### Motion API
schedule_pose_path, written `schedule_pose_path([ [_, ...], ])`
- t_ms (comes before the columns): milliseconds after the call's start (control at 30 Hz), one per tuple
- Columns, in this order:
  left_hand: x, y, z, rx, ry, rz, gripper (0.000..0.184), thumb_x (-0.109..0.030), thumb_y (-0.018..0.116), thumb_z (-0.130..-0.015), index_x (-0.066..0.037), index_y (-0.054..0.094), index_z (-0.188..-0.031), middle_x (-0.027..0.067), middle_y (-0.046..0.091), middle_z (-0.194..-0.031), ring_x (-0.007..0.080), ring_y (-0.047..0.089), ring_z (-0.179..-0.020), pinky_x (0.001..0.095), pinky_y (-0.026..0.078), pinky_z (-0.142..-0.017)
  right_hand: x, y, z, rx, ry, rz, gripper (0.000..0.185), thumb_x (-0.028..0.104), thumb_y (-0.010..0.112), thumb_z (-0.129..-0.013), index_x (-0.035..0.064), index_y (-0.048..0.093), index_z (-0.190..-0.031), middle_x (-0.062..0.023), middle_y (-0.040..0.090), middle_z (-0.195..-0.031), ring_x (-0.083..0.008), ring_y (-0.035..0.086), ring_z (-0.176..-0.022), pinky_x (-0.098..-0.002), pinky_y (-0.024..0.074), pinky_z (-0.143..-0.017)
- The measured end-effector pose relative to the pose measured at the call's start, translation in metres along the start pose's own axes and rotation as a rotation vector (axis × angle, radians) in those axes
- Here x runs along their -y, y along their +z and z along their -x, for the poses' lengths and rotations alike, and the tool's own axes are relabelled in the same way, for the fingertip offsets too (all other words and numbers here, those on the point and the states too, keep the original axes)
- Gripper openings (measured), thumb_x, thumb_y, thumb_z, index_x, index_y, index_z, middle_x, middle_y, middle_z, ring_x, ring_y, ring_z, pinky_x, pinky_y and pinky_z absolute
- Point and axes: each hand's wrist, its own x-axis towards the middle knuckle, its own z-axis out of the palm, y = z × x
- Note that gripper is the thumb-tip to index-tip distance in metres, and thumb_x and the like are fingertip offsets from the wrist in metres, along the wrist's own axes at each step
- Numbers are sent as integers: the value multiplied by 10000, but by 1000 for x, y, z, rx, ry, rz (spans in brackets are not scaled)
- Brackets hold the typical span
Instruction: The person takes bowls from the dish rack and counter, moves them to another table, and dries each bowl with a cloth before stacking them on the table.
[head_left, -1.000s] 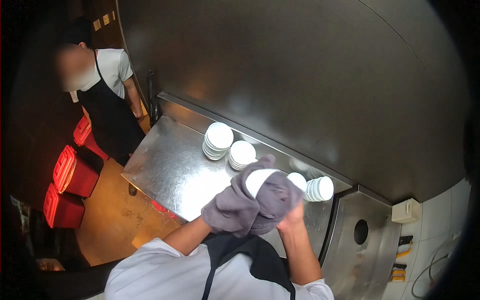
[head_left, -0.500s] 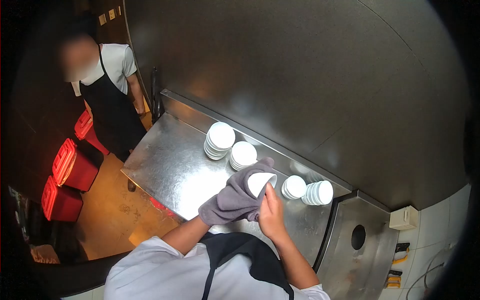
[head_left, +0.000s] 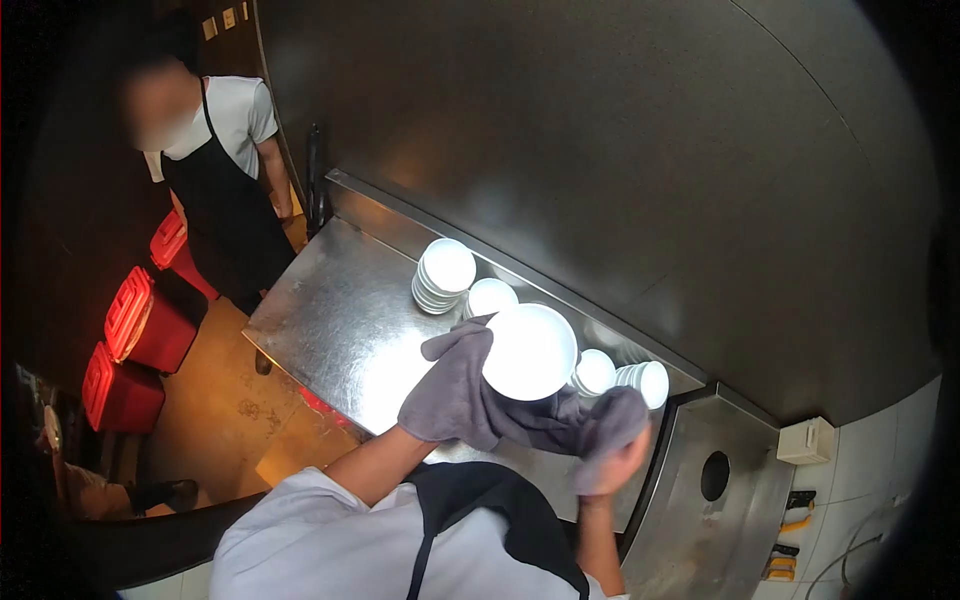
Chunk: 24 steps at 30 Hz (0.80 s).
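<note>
My left hand is covered by a grey towel (head_left: 455, 385) and grips a white bowl (head_left: 530, 350) through the cloth. The bowl is tilted so one broad round face points up at me; the fingers behind it are hidden. The towel stretches below the bowl to my right hand (head_left: 622, 465), which is closed on its bunched other end, slightly blurred and apart from the bowl. Beyond the bowl, on the steel counter (head_left: 340, 280), stand a tall bowl stack (head_left: 445, 270) and a shorter stack (head_left: 490, 297), partly hidden. Two more white stacks, one leaning (head_left: 650, 384), stand to the right.
A co-worker in a black apron (head_left: 220, 200) stands beyond the counter's left end. Several red lidded bins (head_left: 150, 320) line the floor at left. To the right is a steel unit with a round hole (head_left: 714, 476). A dark wall (head_left: 620, 150) rises behind the counter.
The bowl has turned from sideways to facing up at me. My right hand has left the bowl and moved right, now pulling the towel's other end out with it.
</note>
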Motion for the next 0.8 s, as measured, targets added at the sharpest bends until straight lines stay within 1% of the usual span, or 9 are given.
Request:
schedule_pose_path([
  [67, 33, -29, -8, -4, -259, 1226, 243, -217, 590, -919, -69, 586, -1111, 125, 634, -979, 292, 667, -971, 354, 536, -823, 13, 9, -3, 306, -653, 519, 571, 330, 851, -766, 30, 651, -1209, -145, 592, -1278, -392, 536, -1238, -499, 421, -1017],
  [100, 39, -39, -13, -2, -388, 1836, 226, -227, 610, -888, -80, 596, -1060, 138, 642, -945, 320, 683, -939, 365, 546, -790, 16, 24, 1, 311, -706, 592, 561, 312, 865, -735, 29, 664, -1176, -159, 606, -1227, -416, 537, -1224, -516, 415, -1001],
  [133, 28, -42, -17, 115, -285, 1742, 233, -226, 643, -880, -95, 611, -1071, 113, 663, -962, 257, 694, -943, 350, 545, -813, 17, 37, 4, 319, -761, 658, 551, 293, 879, -704, 29, 676, -1143, -173, 620, -1175, -441, 538, -1209, -534, 409, -984],
  [233, 10, -54, -13, 219, -729, 2674, 209, -219, 676, -882, -60, 662, -1017, 66, 651, -940, 175, 675, -921, 310, 547, -814, 13, 42, 1, 336, -695, 477, 513, 350, 755, -799, 4, 658, -1165, -253, 600, -1245, -495, 544, -1203, -596, 396, -1028],
  [333, 24, -58, -11, -74, -592, 2635, 175, -164, 667, -861, -43, 678, -987, 76, 617, -878, 199, 651, -857, 313, 545, -769, 20, 47, -20, 438, -297, 77, 603, 403, 575, -908, -73, 594, -1278, -285, 575, -1334, -453, 560, -1232, -524, 402, -1069],
  [400, -18, -31, 3, -288, -93, 1618, 264, -139, 621, -854, -45, 646, -1099, 103, 606, -971, 223, 635, -918, 349, 540, -743, 16, 46, -25, 467, 200, -274, 639, 419, 523, -940, -101, 576, -1306, -264, 583, -1346, -389, 574, -1239, -459, 411, -1077],
  [500, -56, -31, 11, -88, -202, 1547, 367, -142, 582, -867, -43, 615, -1219, 123, 630, -1115, 259, 654, -981, 381, 542, -754, -31, 59, -14, 381, 511, -794, 527, 291, 467, -1058, -83, 466, -1429, -154, 583, -1385, -267, 581, -1246, -382, 424, -1097],
  [733, -79, 19, -2, 283, -494, 1618, 298, -140, 541, -923, -33, 601, -1196, 168, 652, -1029, 352, 682, -935, 453, 565, -704, -56, 51, 24, 388, 606, -263, 296, 219, 537, -1061, -19, 635, -1208, -49, 660, -1138, -95, 582, -993, -263, 467, -850],
  [800, -76, 39, -18, 7, -609, 1473, 278, -158, 593, -879, -25, 621, -1122, 156, 659, -998, 343, 681, -881, 457, 563, -692, -55, 43, 29, 498, 672, -216, 273, 215, 558, -1052, -22, 668, -1133, -23, 670, -1052, -77, 571, -928, -255, 461, -814],
])
